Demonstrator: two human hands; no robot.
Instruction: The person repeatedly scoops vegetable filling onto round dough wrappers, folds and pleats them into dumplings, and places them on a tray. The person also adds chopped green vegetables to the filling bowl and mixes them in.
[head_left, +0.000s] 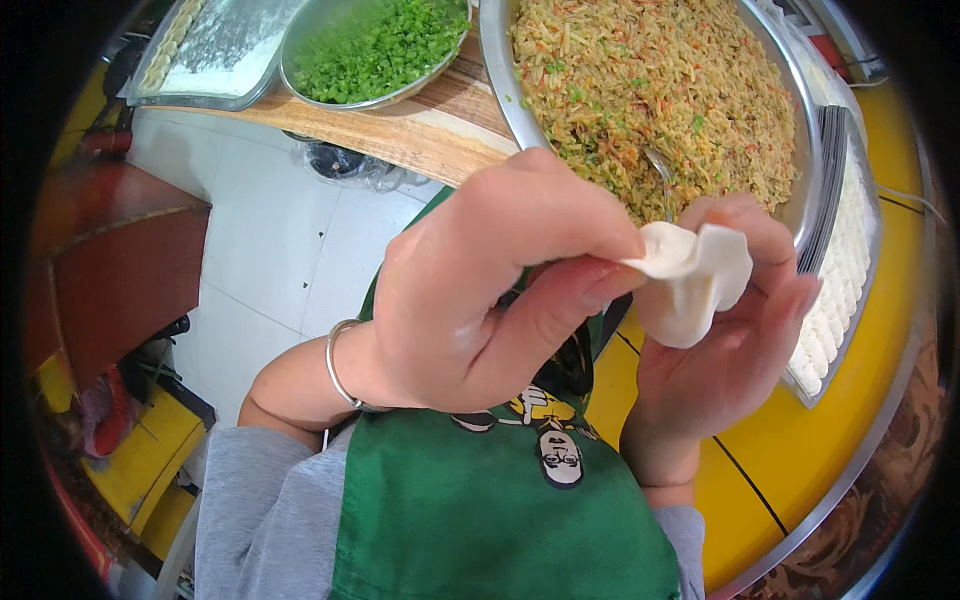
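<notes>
A folded white dough wrapper (694, 277) hangs in the air in front of the big bowl. My left hand (480, 292), with a silver bangle at the wrist, pinches the wrapper's left edge between thumb and forefinger. Cupped behind and to the right of it is my right hand (720, 360), slightly blurred, its thumb apart from the dough. Some of its fingers are hidden by the wrapper, so their grip is unclear. Beyond both hands, a large metal bowl (501, 67) contains a shredded, orange-flecked filling (660, 97). A metal spoon (663, 171) is stuck in the filling.
Chopped greens (375, 56) fill a metal bowl (289, 71) on the wooden board (420, 124). Far left lies a floured tray (225, 52) with a row of dough pieces. A tray of white dumplings (836, 315) stands right, on the yellow tiled counter (757, 450). Brown furniture (127, 277) stands at left.
</notes>
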